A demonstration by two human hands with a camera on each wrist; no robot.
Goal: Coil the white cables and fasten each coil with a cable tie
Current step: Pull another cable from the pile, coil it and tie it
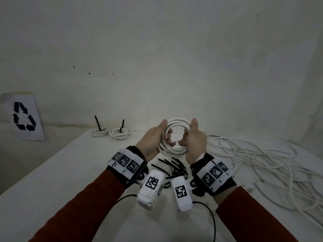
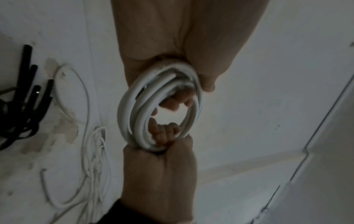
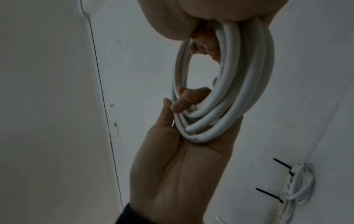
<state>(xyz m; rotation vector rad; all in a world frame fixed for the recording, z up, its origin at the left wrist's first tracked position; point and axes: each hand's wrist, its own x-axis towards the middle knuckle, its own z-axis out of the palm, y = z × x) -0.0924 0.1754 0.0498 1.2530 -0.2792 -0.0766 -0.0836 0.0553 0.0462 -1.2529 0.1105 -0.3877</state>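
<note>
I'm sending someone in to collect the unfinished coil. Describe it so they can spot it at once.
Start at the white table against the wall. Above its middle, the left hand and right hand grip opposite sides of a white cable coil. Unlike the two tied coils at the far edge, it is thicker, held in the air, and shows no black tie.

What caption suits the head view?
Left hand and right hand grip a white cable coil above loose black ties.
</note>
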